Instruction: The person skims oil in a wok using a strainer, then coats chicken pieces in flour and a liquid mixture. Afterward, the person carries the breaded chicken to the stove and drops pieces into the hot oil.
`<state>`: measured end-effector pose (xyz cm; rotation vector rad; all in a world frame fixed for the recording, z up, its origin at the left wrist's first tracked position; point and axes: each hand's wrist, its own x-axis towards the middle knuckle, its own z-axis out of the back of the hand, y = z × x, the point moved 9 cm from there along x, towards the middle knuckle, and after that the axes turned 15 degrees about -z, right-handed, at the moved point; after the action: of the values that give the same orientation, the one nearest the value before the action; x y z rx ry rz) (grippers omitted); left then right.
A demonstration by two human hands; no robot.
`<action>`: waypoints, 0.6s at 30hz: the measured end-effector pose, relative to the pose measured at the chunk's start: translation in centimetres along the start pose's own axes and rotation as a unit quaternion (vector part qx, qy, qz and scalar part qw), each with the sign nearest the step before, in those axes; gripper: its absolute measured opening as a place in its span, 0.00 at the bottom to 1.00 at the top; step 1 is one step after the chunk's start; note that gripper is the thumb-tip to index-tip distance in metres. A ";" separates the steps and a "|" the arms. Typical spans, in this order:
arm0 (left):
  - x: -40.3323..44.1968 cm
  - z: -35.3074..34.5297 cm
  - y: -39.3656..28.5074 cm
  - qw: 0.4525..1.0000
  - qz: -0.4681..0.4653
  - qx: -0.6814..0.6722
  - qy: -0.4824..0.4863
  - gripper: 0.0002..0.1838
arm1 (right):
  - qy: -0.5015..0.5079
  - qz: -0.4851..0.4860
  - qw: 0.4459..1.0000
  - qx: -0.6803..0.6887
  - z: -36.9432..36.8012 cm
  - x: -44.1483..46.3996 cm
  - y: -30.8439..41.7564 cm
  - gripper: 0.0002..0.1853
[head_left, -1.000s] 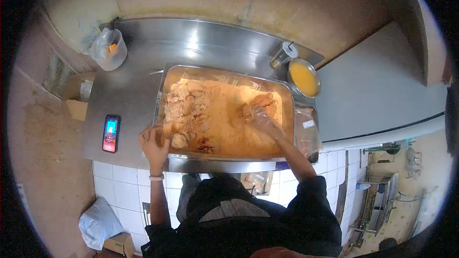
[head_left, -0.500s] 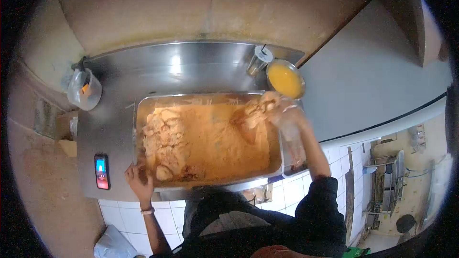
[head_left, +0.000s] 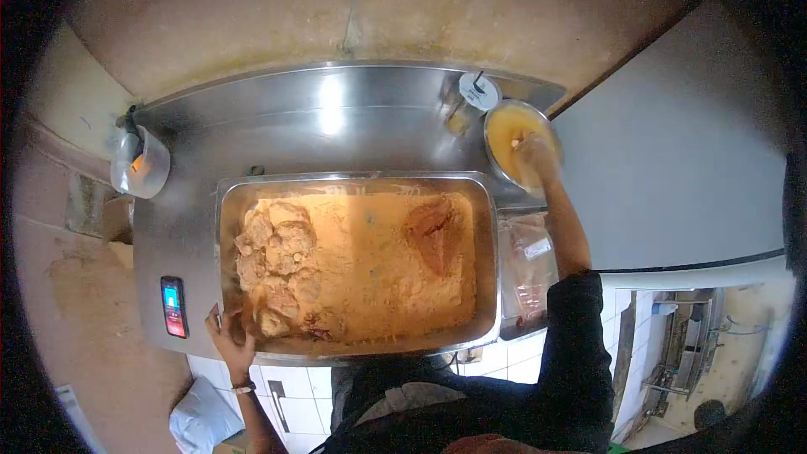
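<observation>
A large metal tray (head_left: 357, 175) holds orange-tan breading flour (head_left: 370, 286). Lumpy coated pieces that look like chicken (head_left: 282, 252) are grouped on its left side, and a darker reddish-brown hollow (head_left: 433, 231) marks the flour on the right. My left hand (head_left: 231, 340) is at the tray's front left corner, fingers apart and touching the rim. Beyond the tray's back right corner, my right hand (head_left: 536, 160) dips into a metal bowl of yellow liquid (head_left: 504, 128). Its fingers are partly blurred and submerged, so whether they hold anything is hidden.
A lidded clear cup with a straw (head_left: 479, 92) stands against the bowl's left side. Right of the tray lies a plastic-wrapped package (head_left: 528, 265). On the left are a phone (head_left: 174, 307) and a clear plastic tub (head_left: 143, 166). A grey surface (head_left: 664, 143) extends rightward.
My right hand has moved from above the tray's right side, where pale pieces showed at it, back into the bowl. The reddish-brown hollow is now uncovered. My left hand stays at the corner.
</observation>
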<state>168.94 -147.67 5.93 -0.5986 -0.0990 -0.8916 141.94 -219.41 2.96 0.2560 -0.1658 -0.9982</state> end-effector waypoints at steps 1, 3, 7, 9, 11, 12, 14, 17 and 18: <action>0.0 0.0 0.1 1.000 -0.007 0.002 -0.011 0.22 | -0.036 0.013 0.992 -0.120 -0.8 -0.2 0.1 0.14; -0.2 -0.2 0.6 1.000 -0.001 -0.001 -0.006 0.23 | -0.044 0.020 0.989 -0.140 -0.7 -0.3 0.9 0.12; -0.3 -0.2 0.6 1.000 0.017 0.005 0.015 0.25 | -0.081 -0.077 0.978 -0.178 4.3 0.2 0.8 0.10; -0.4 -0.2 0.6 1.000 0.007 0.003 -0.007 0.25 | -0.092 -0.053 0.985 -0.133 5.2 1.2 0.7 0.12; -0.3 0.0 0.4 1.000 -0.008 -0.005 -0.025 0.24 | -0.103 -0.035 0.990 -0.092 6.3 0.4 0.7 0.15; -0.2 0.0 0.3 1.000 -0.011 -0.001 -0.023 0.24 | -0.148 -0.036 0.985 -0.083 8.0 -0.3 1.2 0.14; -0.6 -0.1 0.5 1.000 -0.010 0.005 -0.023 0.23 | -0.191 -0.032 0.978 -0.072 9.4 -0.3 2.2 0.14; -0.1 0.1 0.2 0.999 -0.016 0.028 -0.007 0.23 | -0.117 -0.083 0.989 -0.032 6.9 1.4 -0.4 0.13; 0.2 0.2 0.4 0.999 -0.009 0.029 -0.009 0.23 | -0.174 -0.123 0.976 -0.040 8.3 0.2 -0.2 0.14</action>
<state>169.41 -147.51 5.98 -0.5519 -0.1462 -0.8983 139.75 -220.80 10.86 0.0256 -0.4200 -1.2901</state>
